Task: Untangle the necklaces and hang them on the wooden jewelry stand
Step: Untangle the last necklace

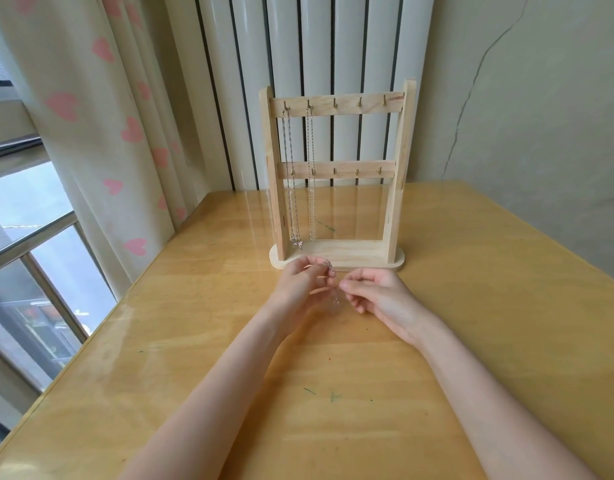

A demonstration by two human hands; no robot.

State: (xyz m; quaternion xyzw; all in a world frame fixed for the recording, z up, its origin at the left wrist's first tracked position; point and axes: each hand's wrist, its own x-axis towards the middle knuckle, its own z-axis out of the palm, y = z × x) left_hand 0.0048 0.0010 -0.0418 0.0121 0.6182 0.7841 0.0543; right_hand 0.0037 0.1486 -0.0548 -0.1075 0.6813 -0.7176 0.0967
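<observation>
A wooden jewelry stand (395,168) with two hook rails stands upright at the back of the table. Two silver necklaces hang from its top rail: one on the leftmost hook (288,174), another on the second hook (311,174). Just in front of the stand's base, my left hand (303,284) and my right hand (378,294) are close together, both pinching a thin silver chain (335,299). The chain dangles in a small bunch between them. Its full shape is too fine to make out.
The yellow wooden table (333,393) has a glossy cover. A curtain with pink hearts (101,133) and a window are at the left, a white radiator (316,46) is behind the stand, and a cracked wall (523,98) is at the right.
</observation>
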